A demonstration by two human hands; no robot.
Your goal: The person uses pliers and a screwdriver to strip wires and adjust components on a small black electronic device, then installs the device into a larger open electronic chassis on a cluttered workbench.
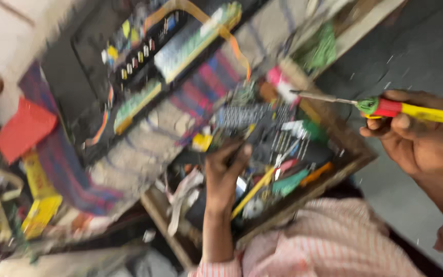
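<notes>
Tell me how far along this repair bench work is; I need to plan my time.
Done: nothing I can confirm; the picture is blurred. In hand: right hand holds a soldering iron above the wooden tray; left hand reaches into its tools. Left: cannot tell.

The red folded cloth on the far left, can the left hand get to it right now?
Probably not at once: the left hand is busy among tools in the wooden tray, and the red cloth lies well off leftward.
</notes>
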